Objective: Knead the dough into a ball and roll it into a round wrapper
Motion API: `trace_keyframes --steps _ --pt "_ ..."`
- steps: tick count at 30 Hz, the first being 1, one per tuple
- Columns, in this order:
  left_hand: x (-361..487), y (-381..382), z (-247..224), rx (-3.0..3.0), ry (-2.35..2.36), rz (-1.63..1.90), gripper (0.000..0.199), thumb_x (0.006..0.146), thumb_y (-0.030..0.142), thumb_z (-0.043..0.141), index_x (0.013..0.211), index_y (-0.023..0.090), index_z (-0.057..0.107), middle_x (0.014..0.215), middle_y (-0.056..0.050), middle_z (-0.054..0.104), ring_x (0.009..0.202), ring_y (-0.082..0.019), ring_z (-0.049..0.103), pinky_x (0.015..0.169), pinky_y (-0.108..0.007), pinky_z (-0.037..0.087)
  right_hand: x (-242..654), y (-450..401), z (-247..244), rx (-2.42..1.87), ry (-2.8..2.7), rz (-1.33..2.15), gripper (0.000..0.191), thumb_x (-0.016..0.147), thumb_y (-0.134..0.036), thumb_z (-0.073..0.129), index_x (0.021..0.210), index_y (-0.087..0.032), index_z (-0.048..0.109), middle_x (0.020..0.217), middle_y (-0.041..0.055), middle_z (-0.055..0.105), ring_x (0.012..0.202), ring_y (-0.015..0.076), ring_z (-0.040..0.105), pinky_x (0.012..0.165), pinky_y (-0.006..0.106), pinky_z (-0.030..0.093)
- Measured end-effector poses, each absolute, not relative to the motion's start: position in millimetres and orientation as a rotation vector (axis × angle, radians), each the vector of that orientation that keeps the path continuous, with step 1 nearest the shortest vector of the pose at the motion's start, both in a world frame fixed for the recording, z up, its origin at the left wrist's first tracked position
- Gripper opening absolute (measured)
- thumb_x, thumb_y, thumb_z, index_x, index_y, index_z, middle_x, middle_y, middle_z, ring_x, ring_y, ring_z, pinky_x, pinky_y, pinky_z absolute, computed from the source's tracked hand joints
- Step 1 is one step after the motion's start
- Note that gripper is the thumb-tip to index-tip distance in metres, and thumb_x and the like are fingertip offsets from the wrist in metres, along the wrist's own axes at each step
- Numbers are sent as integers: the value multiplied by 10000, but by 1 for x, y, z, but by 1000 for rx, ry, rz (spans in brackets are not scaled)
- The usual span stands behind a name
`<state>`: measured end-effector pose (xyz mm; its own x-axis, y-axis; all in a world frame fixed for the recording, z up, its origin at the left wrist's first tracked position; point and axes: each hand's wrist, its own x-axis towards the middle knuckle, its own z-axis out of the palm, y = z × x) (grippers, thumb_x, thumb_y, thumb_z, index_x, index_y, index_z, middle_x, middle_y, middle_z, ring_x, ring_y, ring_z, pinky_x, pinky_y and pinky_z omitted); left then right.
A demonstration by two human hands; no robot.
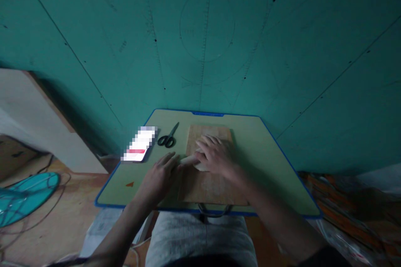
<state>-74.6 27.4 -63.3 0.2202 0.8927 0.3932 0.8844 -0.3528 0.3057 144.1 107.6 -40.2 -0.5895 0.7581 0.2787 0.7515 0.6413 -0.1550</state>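
Note:
A wooden board (208, 187) lies on the small table (269, 154), its handle toward me. On the board is a pale, flat piece (200, 167), mostly hidden under my right hand (214, 154), whose fingers lie spread over it. A pale, narrow strip (188, 159) runs from this piece toward the left. The strip's left end is at my left hand (163, 171), whose fingers are closed around it beside the board's left edge. What the pale material is, I cannot make out.
Black-handled scissors (169, 137) lie left of the board, points away from me. A lit phone (140, 145) is at the table's left edge, with a small orange scrap (130, 184) nearer me. A green wall (200, 50) rises behind the table.

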Motion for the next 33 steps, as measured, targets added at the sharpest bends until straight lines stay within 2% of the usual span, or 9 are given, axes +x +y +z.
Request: trace_keyframes --steps 3,9,12,16,19,22,25,28,33 --pt "-73 28 -66 2485 1750 795 316 996 324 451 1221 189 627 1234 -145 672 1050 -265 689 862 -424 592 174 82 -46 -1095 -2557 47 404 977 -391 520 1340 -218 565 1436 124 541 1312 281 476 1071 477 393" --pt "-57 33 -62 2264 1943 1155 502 980 346 478 1436 147 410 1431 -211 501 1311 -328 518 1009 -510 503 205 67 -58 -1267 -2327 45 240 967 -186 491 1144 -193 652 1070 110 677 1010 257 614 878 411 517" --pt "-37 34 -54 2271 1937 1208 367 980 320 468 1303 157 532 1266 -161 608 1178 -293 585 960 -459 522 224 68 -69 -1334 -2176 80 263 976 -229 448 1129 -174 655 1075 133 673 999 271 619 866 424 521" --pt "3 40 -42 2399 1978 800 340 949 376 536 1194 157 624 1138 -149 665 1034 -316 607 860 -469 525 257 64 -81 -1432 -1842 336 329 966 -385 431 1087 -182 660 1035 129 704 967 272 651 829 409 537" --pt "33 46 -38 2441 2008 581 484 935 474 545 1247 109 602 1164 -196 663 1057 -357 598 840 -498 509 275 53 -81 -1489 -1635 553 425 915 -534 471 1058 -186 668 985 117 730 909 268 671 776 375 545" --pt "46 48 -38 2504 1959 461 406 957 383 506 1220 94 617 1215 -208 649 1099 -374 588 867 -522 495 284 41 -76 -1517 -1519 659 497 857 -620 520 1035 -185 680 940 106 737 867 262 673 764 359 543" --pt "35 46 -40 2677 1634 459 331 954 242 467 1230 145 622 1348 -161 605 1261 -346 520 1037 -551 418 289 32 -72 -1521 -1458 727 543 813 -671 551 1018 -187 693 908 95 737 840 257 673 743 346 540" --pt "18 44 -43 2730 1378 468 298 918 252 521 1189 214 640 1422 -108 566 1369 -307 448 1170 -567 280 292 29 -71 -1515 -1424 785 548 794 -678 576 1017 -193 702 866 79 730 793 244 663 698 329 534" --pt "22 51 -58 2550 1803 560 461 957 325 487 1353 90 514 1470 -232 490 1403 -358 424 1127 -570 358 289 28 -72 -1488 -1386 855 565 788 -673 582 1027 -177 709 778 57 695 701 218 630 595 298 507"
